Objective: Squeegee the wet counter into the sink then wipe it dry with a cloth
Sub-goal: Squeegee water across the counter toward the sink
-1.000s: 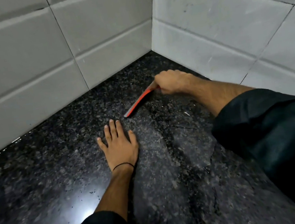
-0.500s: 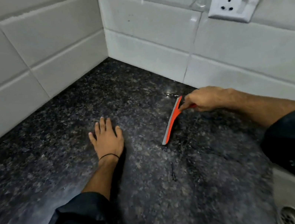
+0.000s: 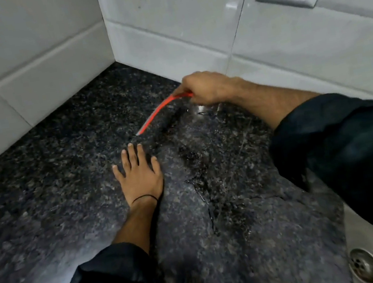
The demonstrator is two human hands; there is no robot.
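A: Why is the bare left hand (image 3: pixel 138 176) flat, fingers spread, on the speckled black granite counter (image 3: pixel 48 189)?

B: Bracing, probably. Just beyond it lies the thin orange plastic squeegee (image 3: pixel 156 113), blade down, its handle clenched in the right hand (image 3: pixel 206 87)

A: And the steel sink (image 3: pixel 364 264)?

B: Well right of that hand, past glossy pooled water (image 3: pixel 200 171); no cloth visible

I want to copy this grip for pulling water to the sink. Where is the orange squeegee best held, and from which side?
Grip the squeegee at its handle end, nearest the back wall, as the right hand does, coming from the sink side. The long blade slants out toward the left hand and should stay free to meet the wet counter, so a pull probably carries water sinkward.
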